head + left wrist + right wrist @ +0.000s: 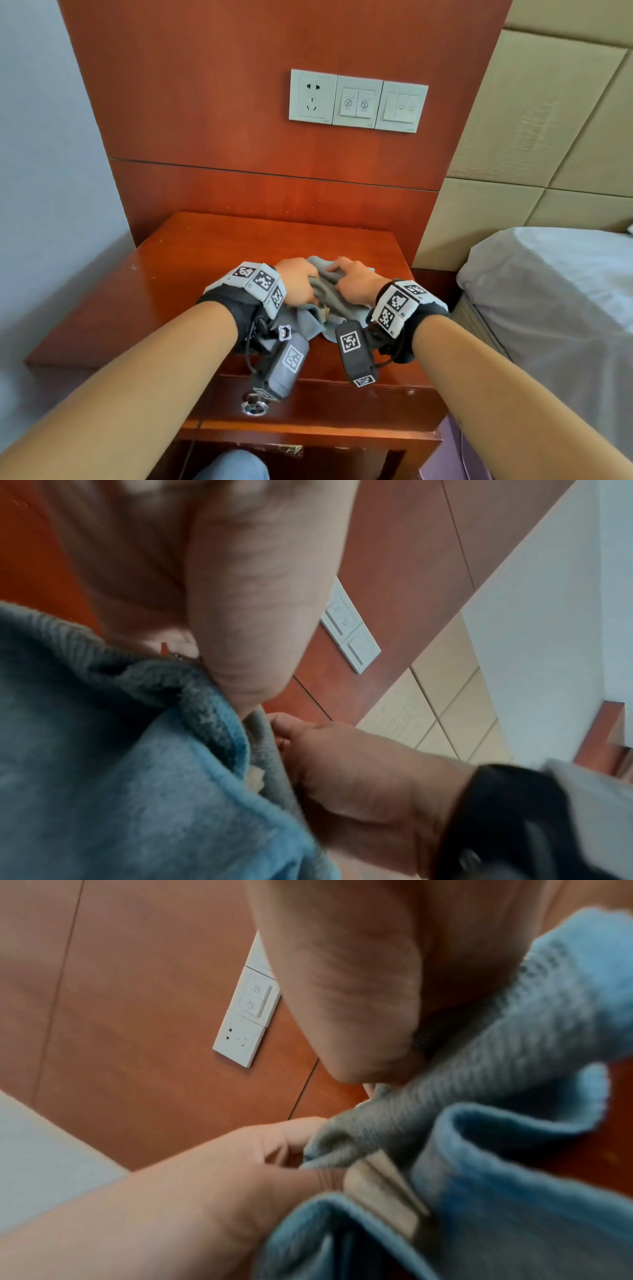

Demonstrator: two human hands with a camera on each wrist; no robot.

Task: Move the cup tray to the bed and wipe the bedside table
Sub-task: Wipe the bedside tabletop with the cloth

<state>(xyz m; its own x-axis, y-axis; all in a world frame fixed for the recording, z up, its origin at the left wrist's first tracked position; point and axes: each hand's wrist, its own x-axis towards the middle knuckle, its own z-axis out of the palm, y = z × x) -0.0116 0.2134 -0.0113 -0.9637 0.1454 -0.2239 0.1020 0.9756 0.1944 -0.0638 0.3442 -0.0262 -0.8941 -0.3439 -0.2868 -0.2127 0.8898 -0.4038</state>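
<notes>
Both hands (325, 284) (curled) around ribbed cloth (327, 296)

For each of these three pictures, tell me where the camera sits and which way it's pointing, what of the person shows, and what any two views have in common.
Head: worn on the head, looking forward and down at the bedside table; both forearms, left hand and right hand grip the cloth.
Left wrist: on the left wrist, looking along the palm toward the headboard; the right hand shows across the cloth.
Right wrist: on the right wrist, looking along the palm; the left hand pinches the cloth.
Shared: all three show the cloth and the wall switches.
</notes>
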